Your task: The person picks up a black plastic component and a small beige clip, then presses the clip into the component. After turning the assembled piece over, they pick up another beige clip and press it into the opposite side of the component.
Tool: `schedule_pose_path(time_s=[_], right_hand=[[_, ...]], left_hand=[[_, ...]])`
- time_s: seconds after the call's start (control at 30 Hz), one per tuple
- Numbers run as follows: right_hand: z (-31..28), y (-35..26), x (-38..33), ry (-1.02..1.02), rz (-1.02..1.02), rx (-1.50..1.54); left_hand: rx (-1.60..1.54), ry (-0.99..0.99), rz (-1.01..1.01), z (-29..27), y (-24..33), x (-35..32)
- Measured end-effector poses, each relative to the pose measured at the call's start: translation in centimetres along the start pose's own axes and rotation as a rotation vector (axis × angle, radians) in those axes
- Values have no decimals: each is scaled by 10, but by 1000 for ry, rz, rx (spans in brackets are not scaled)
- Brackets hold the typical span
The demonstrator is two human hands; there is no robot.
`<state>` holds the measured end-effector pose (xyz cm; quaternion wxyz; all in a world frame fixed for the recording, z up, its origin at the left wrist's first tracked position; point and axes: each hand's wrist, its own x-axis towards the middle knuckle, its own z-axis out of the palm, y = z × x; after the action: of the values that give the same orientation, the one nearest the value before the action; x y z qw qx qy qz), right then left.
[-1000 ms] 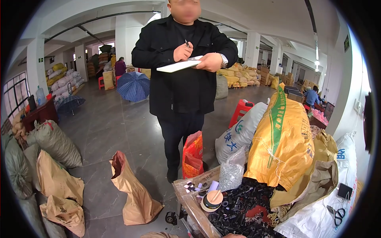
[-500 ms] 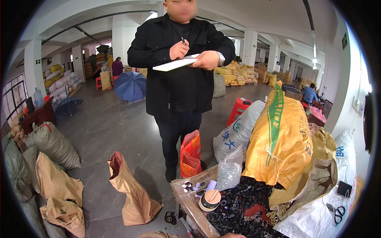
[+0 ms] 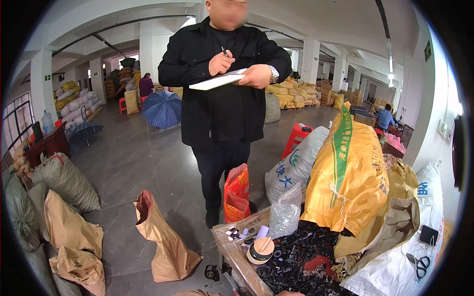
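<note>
Tons going on, so starting with the heap of small black plastic parts (image 3: pixel 296 256): lying loose in the wooden tray (image 3: pixel 237 261), right down by the bottom edge of the view. Looking glossy, stubby and tube-like, all jumbled, with a few red bits mixed in. Probably being kept inside the raised rim to stop them rolling off.

Seeing only a sliver of the right hand (image 3: pixel 291 293) at the bottom edge beside the heap, so not being able to tell how far the fingers are spread or whether they're gripping anything. Not seeing the left hand at all.

Noticing a tape roll (image 3: pixel 260 250) lying flat at the heap's left edge, handy for grabbing. Spotting a clear bag of silvery bits (image 3: pixel 285 214) standing upright behind, propped against a fat yellow sack (image 3: pixel 348 172).

Further out, catching a person in black (image 3: pixel 222 113) writing on a white pad (image 3: pixel 217 81), holding it flat in one hand for support.
</note>
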<state>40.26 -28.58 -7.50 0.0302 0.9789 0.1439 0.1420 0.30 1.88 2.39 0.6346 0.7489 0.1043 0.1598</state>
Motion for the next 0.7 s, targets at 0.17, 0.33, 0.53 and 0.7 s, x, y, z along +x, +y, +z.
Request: schedule_pose_path(time_s=[0.17, 0.33, 0.53, 0.7], right_hand=[[20, 11, 4, 47, -58, -88], [14, 6, 1, 34, -20, -51], [41, 18, 1, 146, -63, -123], [9, 2, -6, 91, -67, -109]], left_hand=[[6, -5, -8, -1, -3, 0], [-1, 17, 1, -2, 2, -3], [10, 23, 21, -3, 3, -4], [-6, 13, 14, -3, 3, -3]])
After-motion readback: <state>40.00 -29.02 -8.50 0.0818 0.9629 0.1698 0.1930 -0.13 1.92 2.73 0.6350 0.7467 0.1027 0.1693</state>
